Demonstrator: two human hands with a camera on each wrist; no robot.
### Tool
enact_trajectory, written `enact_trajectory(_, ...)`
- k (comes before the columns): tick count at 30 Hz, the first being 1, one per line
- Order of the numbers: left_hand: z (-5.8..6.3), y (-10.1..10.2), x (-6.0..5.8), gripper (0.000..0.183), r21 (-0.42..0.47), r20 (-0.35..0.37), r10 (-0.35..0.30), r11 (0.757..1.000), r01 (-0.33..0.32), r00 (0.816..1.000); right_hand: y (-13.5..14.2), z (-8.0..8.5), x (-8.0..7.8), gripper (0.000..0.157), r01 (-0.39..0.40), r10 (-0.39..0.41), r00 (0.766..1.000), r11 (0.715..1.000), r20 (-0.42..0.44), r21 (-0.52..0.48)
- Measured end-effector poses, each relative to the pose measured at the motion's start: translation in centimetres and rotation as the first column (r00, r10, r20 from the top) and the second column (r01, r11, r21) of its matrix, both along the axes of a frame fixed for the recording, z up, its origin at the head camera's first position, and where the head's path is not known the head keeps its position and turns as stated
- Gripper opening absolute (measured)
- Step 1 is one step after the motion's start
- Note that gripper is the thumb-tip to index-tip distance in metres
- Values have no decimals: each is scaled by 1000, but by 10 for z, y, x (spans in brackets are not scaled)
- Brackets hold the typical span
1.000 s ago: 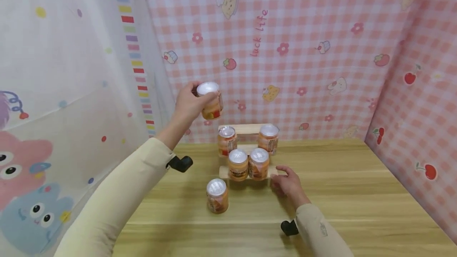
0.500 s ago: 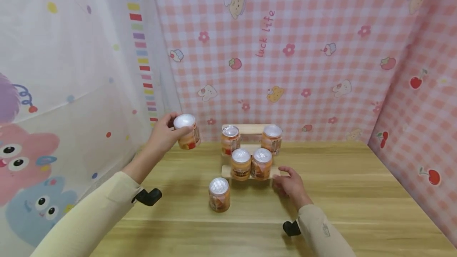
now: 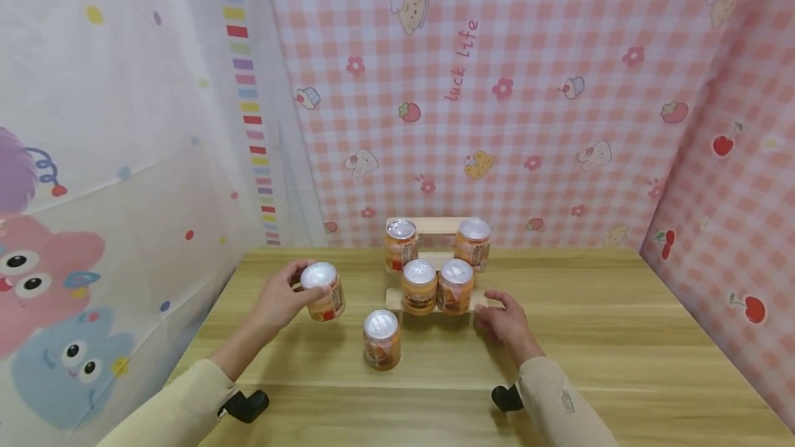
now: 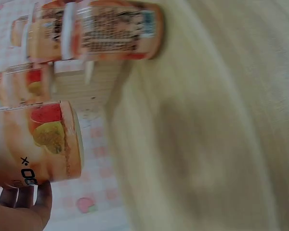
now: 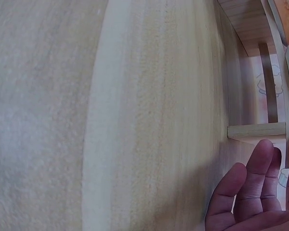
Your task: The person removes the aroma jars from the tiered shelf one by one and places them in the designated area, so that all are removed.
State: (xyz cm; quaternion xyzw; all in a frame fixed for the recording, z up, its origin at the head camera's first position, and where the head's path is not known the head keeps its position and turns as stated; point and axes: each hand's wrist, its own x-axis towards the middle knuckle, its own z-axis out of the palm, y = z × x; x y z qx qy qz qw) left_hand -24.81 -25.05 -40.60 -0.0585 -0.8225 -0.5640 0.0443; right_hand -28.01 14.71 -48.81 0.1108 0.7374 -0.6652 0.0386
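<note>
My left hand (image 3: 282, 299) grips an orange can (image 3: 324, 299) with a silver lid, thumb on the near side. It hangs just above the table at the left, its shadow below; in the left wrist view the label shows red and yellow fruit. Another can (image 3: 381, 347) stands on the table in front of a small stepped wooden rack (image 3: 393, 299). On the lower step two cans (image 3: 419, 288) stand side by side; two more (image 3: 401, 243) stand apart on a higher step. My right hand (image 3: 508, 326) holds the lower step's right end between thumb and index finger, other fingers loosely extended.
The wood-grain table (image 3: 590, 336) ends at a pink checked cloth (image 3: 546, 123) behind and on the right. A white patterned cloth (image 3: 143, 226) hangs on the left. A black wrist mount (image 3: 247, 405) sticks out from each sleeve.
My left hand has carried its can left and down, from high behind the rack to just above the table. The right hand has stayed at the rack, and the other cans stand as before.
</note>
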Motion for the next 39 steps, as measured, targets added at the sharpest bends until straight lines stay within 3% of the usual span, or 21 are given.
enact_trajectory(15, -47, 13, 10, 58, 39, 40, -28, 999, 27, 999, 1, 1, -4, 46, 5, -4, 1000, 1000, 18, -26)
enact_trajectory(31, -72, 23, 16, 58, 110, 67, -90, 990, 82, 994, 2, -6, -5, 43, 32, -31, 999, 999, 14, -17)
enact_trajectory(39, -75, 22, 15, 64, 114, 81, -109, 988, 99, 991, 0, -3, -1, 45, 28, -27, 999, 999, 19, -33)
